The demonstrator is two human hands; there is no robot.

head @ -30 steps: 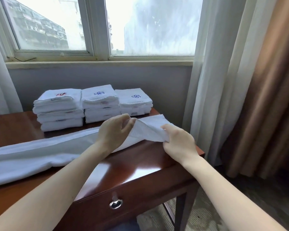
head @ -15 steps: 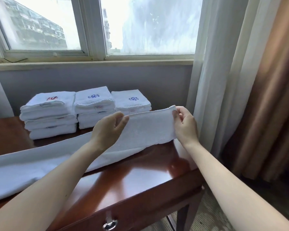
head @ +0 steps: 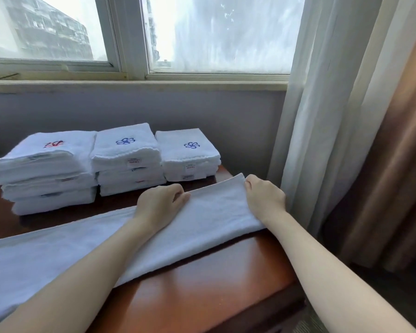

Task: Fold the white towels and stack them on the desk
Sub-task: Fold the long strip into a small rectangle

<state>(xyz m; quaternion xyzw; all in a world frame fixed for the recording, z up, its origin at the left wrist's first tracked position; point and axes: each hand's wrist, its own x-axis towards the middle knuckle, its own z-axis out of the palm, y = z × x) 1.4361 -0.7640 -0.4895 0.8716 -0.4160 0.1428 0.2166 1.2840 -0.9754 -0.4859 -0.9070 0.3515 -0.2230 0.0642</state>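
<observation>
1. A long white towel point(head: 214, 212) lies as a narrow strip across the desk point(head: 202, 289). It runs from the lower left edge of the view to the desk's right end.
2. The left hand point(head: 161, 203) sits on the towel's far edge, part way along the strip. Its fingers are curled and pinch that edge, with the knuckles facing the window.
3. The right hand point(head: 264, 200) is at the towel's right end. Its fingers are curled round the far corner and grip it, and the wrist rests along the short end of the strip.
4. Between the two hands the cloth looks smooth and flat, and its far edge is slightly raised.
5. Behind the towel, at the back of the desk, stand three stacks of folded white towels, side by side and touching.
6. The left stack point(head: 46, 174) bears a red mark on top. It is the widest of the three.
7. The middle stack point(head: 127, 159) and the right stack point(head: 187, 155) each show a blue flower emblem on top. The right stack is the lowest.
8. Small labels show on the front folds of the middle and right stacks; their print is too small to read.
9. A window point(head: 214, 32) spans the wall above the stacks. A sheer white curtain point(head: 322, 116) hangs just beside the desk's right end, with a brown curtain point(head: 394, 164) further right.
</observation>
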